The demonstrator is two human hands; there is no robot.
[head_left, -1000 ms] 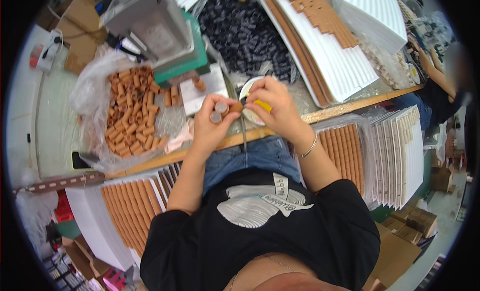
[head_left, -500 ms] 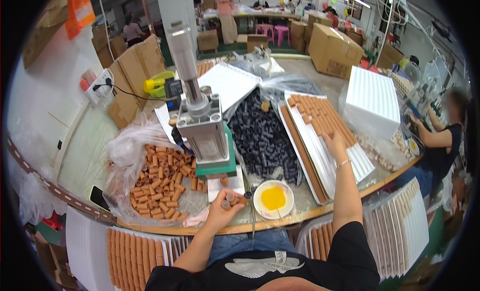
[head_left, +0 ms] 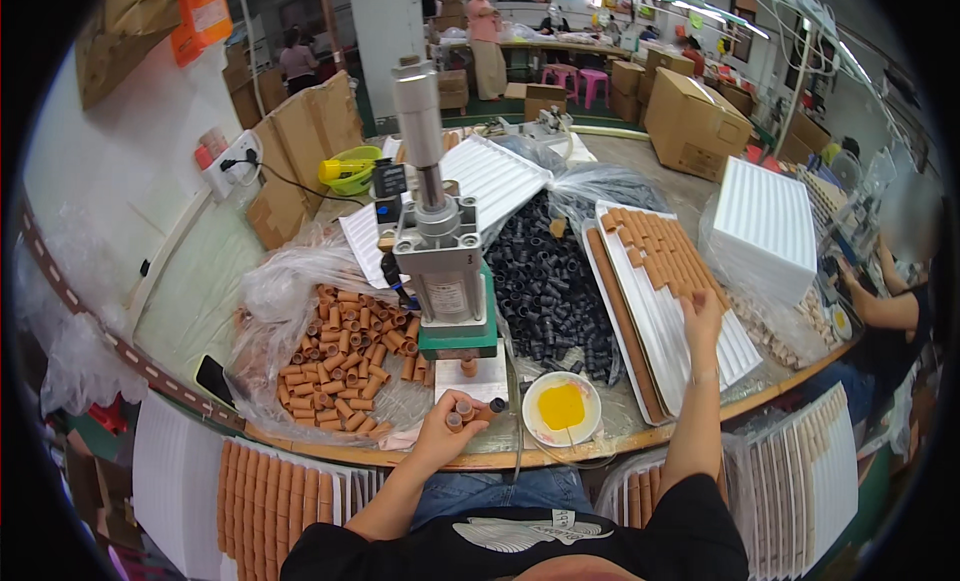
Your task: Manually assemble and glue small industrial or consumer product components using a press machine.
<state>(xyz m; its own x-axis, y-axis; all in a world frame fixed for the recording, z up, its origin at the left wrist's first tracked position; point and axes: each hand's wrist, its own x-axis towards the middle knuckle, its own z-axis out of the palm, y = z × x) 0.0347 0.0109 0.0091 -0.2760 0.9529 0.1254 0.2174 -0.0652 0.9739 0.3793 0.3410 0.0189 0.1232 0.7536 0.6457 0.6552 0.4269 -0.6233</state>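
**Right hand reaching out over the tray while the left keeps its tubes**

Half a second ago the right hand was already stretching toward the white grooved tray; now the right hand (head_left: 702,313) is lying farther along it, fingers loosely spread and pressing down among the brown tube pieces (head_left: 655,249) lined up in the white tray (head_left: 690,356). Whether it is pinching one I cannot tell. A second ago both hands were meeting close over the small dish; they are now well apart, so the work seems to be moving from assembling to laying a piece down. The left hand (head_left: 450,426) is curling around a few short brown tubes (head_left: 462,413), held just in front of the press machine (head_left: 447,276).

The dish of yellow glue (head_left: 562,407) is sitting between the two arms, near the table edge (head_left: 400,453). The pile of black tubes (head_left: 545,286) is crowding the tray's left rim, and the bag of brown tubes (head_left: 340,356) is filling the left side, so free room is narrow
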